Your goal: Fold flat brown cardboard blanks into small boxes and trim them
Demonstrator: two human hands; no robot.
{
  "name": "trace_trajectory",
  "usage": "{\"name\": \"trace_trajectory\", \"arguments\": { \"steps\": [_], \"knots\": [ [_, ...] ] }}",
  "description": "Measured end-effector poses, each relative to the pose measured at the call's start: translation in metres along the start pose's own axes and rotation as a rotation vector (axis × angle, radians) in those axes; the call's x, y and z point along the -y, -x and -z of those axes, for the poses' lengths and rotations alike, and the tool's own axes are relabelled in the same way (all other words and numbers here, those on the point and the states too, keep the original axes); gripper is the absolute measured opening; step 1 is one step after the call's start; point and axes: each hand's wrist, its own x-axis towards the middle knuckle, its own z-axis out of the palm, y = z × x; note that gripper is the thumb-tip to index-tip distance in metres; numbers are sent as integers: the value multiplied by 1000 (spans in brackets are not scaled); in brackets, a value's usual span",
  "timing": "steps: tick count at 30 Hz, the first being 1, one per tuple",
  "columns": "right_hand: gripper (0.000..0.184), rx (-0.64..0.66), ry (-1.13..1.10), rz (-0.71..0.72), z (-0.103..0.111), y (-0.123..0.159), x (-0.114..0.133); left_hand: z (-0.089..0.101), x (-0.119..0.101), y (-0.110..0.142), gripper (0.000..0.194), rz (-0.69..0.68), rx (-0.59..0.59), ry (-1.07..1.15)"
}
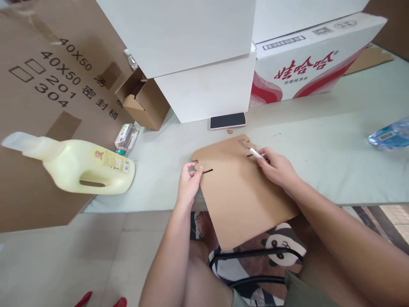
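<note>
At the centre of the frame, the left hand [189, 181] pinches the left edge of a brown cardboard sheet [243, 196], its thumb on top. The sheet stretches between the two hands, overhanging the near edge of the table [335, 170]. Near its upper right corner, the right hand [273, 166] grips a slim white tool [255, 152], its tip at the cardboard. The sheet looks flat, notched at upper left, with a dark slit beside the left thumb and a small marked outline at upper right.
</note>
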Motion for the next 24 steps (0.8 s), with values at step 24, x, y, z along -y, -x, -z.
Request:
{"name": "trace_trajectory", "arguments": {
  "steps": [24],
  "knots": [
    [34,-405,94,656,-15,27,34,-22,0,26,63,-376,144,363]
  ]
}}
